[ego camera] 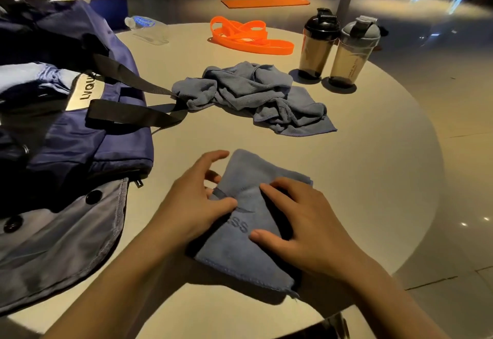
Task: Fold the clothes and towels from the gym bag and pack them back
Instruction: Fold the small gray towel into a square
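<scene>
A folded blue-grey towel (245, 253) with embroidered letters lies on the round table (373, 178) near its front edge. My left hand (194, 202) rests on the towel's left edge, thumb pressing the top and fingers spread past its corner. My right hand (301, 221) lies flat on the towel's right half with loosely bent fingers pressing it down. A second blue-grey towel (256, 96) lies crumpled at the middle of the table. The navy gym bag (72, 136) sits open at the left, its black straps reaching toward the crumpled towel; light blue cloth (32, 77) shows inside.
Orange resistance bands (248, 36) lie at the table's far side. Two shaker bottles (338, 48) stand at the back right. A clear water bottle (146, 26) lies at the back left. A person kneels at an orange mat (266, 0) on the floor beyond.
</scene>
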The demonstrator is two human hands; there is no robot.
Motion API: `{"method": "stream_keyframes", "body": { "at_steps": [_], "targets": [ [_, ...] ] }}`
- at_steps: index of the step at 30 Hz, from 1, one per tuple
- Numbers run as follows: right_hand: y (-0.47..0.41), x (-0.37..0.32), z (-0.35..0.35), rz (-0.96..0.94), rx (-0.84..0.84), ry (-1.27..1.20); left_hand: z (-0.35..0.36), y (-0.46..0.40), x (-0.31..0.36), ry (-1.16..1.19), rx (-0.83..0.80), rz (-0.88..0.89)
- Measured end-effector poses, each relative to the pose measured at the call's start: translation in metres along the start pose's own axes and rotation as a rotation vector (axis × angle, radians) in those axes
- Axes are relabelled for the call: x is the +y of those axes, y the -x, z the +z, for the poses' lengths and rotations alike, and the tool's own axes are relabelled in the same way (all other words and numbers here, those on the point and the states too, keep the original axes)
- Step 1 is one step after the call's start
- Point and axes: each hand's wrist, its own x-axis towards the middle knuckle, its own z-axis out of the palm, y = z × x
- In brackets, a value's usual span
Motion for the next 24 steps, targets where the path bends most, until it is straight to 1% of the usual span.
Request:
{"method": "stream_keyframes", "body": {
  "at_steps": [1,3,5,8,10,11,13,14,15,16,17,18,19,21,23,24],
  "targets": [
    [-0.005,-0.005,0.004,0.027,0.033,-0.05,-0.003,0.001,0.003,0.005,0.026,0.014],
    [-0.013,-0.012,0.009,0.097,0.124,-0.244,-0.005,0.008,0.011,0.03,0.03,0.076],
    [-0.013,-0.01,0.005,0.108,0.134,-0.42,0.003,0.022,0.018,0.017,-0.058,0.171],
    [-0.005,0.001,-0.01,0.063,0.07,-0.474,0.027,0.045,0.017,-0.084,-0.221,0.283],
    [0.0,0.014,-0.014,0.044,0.095,-0.513,0.037,0.054,0.012,-0.161,-0.267,0.314],
    [0.001,0.019,-0.013,0.043,0.113,-0.525,0.037,0.055,0.01,-0.116,-0.282,0.302],
    [0.004,0.023,-0.011,0.087,0.148,-0.524,0.03,0.052,0.011,0.189,-0.305,0.235],
    [0.005,0.023,-0.01,0.117,0.162,-0.495,0.026,0.049,0.008,0.329,-0.262,0.205],
    [0.006,0.024,-0.009,0.145,0.173,-0.444,0.024,0.045,0.005,0.396,-0.189,0.175],
    [0.008,0.025,-0.01,0.173,0.174,-0.39,0.021,0.039,-0.001,0.369,-0.12,0.151],
    [0.01,0.026,-0.01,0.2,0.16,-0.348,0.019,0.032,-0.005,0.302,-0.106,0.134],
    [0.012,0.026,-0.011,0.226,0.132,-0.32,0.018,0.025,-0.009,0.219,-0.152,0.112],
    [0.015,0.026,-0.012,0.244,0.095,-0.296,0.017,0.02,-0.011,0.139,-0.242,0.103],
    [0.02,0.026,-0.013,0.257,0.014,-0.215,0.022,0.011,-0.011,-0.022,-0.379,0.141],
    [0.024,0.029,-0.017,0.266,-0.047,-0.104,0.034,0.007,0.0,-0.183,-0.427,0.224],
    [0.026,0.031,-0.021,0.273,-0.063,-0.064,0.042,0.007,0.005,-0.223,-0.428,0.254]
  ]
}}
